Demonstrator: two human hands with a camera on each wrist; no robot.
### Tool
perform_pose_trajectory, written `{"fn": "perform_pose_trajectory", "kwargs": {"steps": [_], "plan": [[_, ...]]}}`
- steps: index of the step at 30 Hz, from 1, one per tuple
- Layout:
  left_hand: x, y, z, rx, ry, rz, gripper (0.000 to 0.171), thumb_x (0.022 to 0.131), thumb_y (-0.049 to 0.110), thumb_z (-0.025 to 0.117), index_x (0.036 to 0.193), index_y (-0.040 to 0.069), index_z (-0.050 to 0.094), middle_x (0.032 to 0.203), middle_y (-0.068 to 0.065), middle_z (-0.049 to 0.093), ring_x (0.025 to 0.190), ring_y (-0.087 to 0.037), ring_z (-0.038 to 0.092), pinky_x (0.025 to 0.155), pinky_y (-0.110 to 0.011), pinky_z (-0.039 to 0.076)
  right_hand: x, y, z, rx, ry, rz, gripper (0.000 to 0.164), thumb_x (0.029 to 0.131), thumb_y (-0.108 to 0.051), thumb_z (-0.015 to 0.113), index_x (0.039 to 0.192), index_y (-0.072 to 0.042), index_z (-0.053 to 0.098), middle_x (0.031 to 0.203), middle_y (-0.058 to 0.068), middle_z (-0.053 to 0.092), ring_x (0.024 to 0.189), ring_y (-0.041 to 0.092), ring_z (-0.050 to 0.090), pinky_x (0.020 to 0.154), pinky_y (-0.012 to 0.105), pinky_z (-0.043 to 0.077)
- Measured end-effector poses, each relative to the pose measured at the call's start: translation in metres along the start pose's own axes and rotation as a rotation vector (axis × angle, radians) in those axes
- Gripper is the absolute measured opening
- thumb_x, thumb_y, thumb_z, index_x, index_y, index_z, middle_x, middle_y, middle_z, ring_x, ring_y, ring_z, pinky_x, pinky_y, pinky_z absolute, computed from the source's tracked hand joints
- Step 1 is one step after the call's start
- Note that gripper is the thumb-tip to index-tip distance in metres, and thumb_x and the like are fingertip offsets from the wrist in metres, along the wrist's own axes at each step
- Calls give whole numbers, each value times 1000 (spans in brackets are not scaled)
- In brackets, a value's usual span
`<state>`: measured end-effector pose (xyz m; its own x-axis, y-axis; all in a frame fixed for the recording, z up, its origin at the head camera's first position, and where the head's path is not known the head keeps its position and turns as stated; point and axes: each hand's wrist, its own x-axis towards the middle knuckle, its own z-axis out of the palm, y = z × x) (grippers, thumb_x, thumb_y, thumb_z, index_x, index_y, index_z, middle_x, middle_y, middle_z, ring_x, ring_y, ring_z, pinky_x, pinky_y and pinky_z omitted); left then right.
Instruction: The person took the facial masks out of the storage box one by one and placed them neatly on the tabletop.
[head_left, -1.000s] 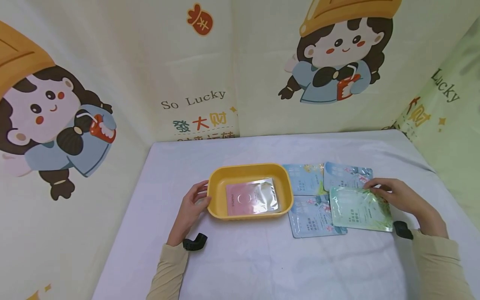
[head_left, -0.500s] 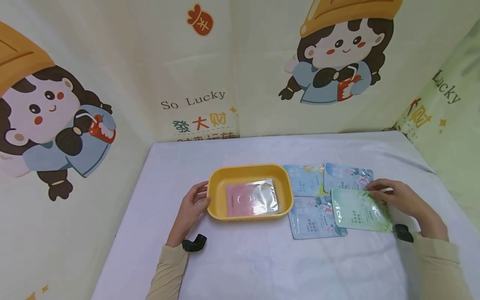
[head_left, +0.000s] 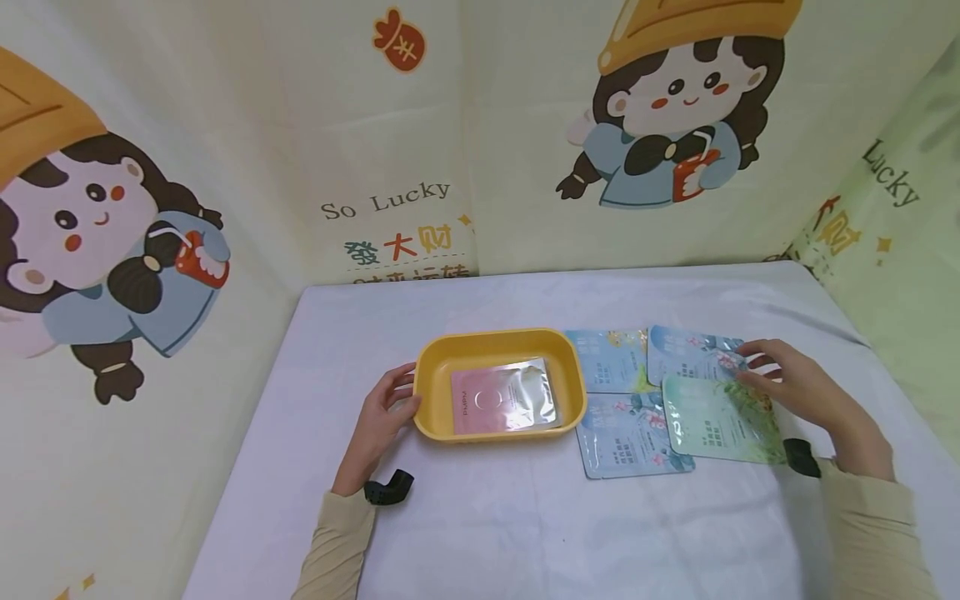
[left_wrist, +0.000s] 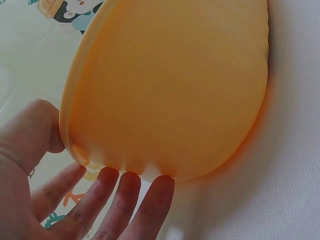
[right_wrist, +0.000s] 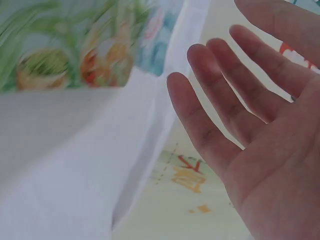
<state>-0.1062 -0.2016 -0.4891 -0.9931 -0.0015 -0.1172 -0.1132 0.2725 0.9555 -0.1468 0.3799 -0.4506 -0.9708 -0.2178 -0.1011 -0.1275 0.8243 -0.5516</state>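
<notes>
My left hand [head_left: 381, 425] touches the left end of a yellow plastic tray [head_left: 498, 335]. In the left wrist view its fingertips rest against the tray's outside wall and the thumb lies at the rim. Inside the tray lies a pink and silver flat sachet [head_left: 504, 396]. Over the right side, my right hand [head_left: 810, 392] hovers by the upper right corner of a green sachet [head_left: 720, 421], fingers extended and holding nothing. The right wrist view shows that hand [right_wrist: 260, 110] with fingers spread, apart from the printed sachet [right_wrist: 60, 50].
Blue sachets lie right of the tray: one at the back [head_left: 611, 358], one further right [head_left: 693, 350] and one in front [head_left: 630, 433]. The green one overlaps its neighbours. A white cloth [head_left: 555, 533] covers the table; printed curtains [head_left: 525, 225] stand behind it.
My right hand has let go of the green sachet and lifted slightly, its fingers spreading. That sachet now lies flatter on the others. The left hand and tray stay in place.
</notes>
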Motion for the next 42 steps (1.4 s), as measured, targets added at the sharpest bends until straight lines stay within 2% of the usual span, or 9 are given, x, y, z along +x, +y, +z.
{"fn": "perform_pose_trajectory", "kwargs": {"steps": [3, 8, 11, 14, 17, 21, 24, 27, 42], "plan": [[0, -1, 0, -4, 1, 8, 52, 95, 16, 66, 143, 20, 48, 140, -9, 52, 124, -28, 55, 90, -22, 54, 2, -6, 1, 5, 15, -5, 56, 97, -26, 65, 136, 7, 43, 131, 29, 47, 113, 45, 50, 87, 52, 50], [-1, 0, 1, -13, 4, 8, 52, 95, 16, 66, 143, 21, 48, 139, -9, 51, 123, -27, 55, 88, -22, 55, 3, -14, 1, 28, 30, -41, 55, 97, -25, 64, 135, 9, 43, 132, 30, 45, 113, 47, 49, 91, 62, 45], [-2, 1, 2, -6, 11, 8, 52, 95, 16, 66, 143, 21, 48, 139, -9, 52, 123, -27, 55, 89, -23, 55, 4, -18, 1, 19, 46, -76, 51, 96, -22, 65, 133, 8, 46, 130, 29, 46, 111, 45, 51, 90, 40, 52], [-2, 1, 2, -4, 20, 13, 52, 94, 14, 66, 143, 20, 49, 138, -9, 52, 122, -27, 55, 88, -23, 56, 5, -21, 1, 13, 66, -118, 47, 95, -17, 66, 131, 7, 48, 129, 28, 47, 109, 44, 53, 80, 12, 45], [-2, 1, 1, -3, 24, 21, 52, 94, 13, 66, 143, 19, 49, 138, -10, 53, 121, -28, 56, 88, -23, 56, 7, -26, 3, 12, 74, -148, 45, 95, -14, 67, 130, 6, 49, 128, 27, 48, 107, 44, 55, 77, 7, 42], [-2, 1, 2, -8, 21, 21, 52, 94, 14, 67, 142, 20, 49, 138, -10, 52, 121, -28, 55, 87, -22, 56, 11, -36, 6, 0, 55, -157, 44, 94, -14, 67, 130, 3, 50, 128, 24, 49, 109, 43, 55, 86, 32, 53], [-2, 0, 1, -16, 12, 16, 52, 94, 16, 67, 143, 21, 49, 139, -9, 52, 122, -28, 55, 86, -22, 56, 14, -45, 9, 5, 33, -162, 43, 95, -14, 67, 131, 3, 50, 129, 24, 49, 112, 43, 54, 91, 54, 51], [-1, -1, 1, -21, 3, 14, 52, 94, 16, 67, 143, 21, 48, 139, -9, 51, 122, -28, 55, 86, -22, 55, 17, -54, 12, 22, 13, -171, 43, 96, -13, 65, 132, 4, 48, 130, 24, 48, 114, 44, 52, 94, 62, 46], [-3, 0, 3, -13, 18, 19, 52, 94, 17, 68, 142, 21, 49, 138, -8, 53, 122, -26, 55, 90, -24, 55, 35, -89, 32, 63, 5, -289, 41, 95, -11, 66, 131, 0, 50, 129, 20, 52, 113, 38, 57, 94, 56, 50]]}}
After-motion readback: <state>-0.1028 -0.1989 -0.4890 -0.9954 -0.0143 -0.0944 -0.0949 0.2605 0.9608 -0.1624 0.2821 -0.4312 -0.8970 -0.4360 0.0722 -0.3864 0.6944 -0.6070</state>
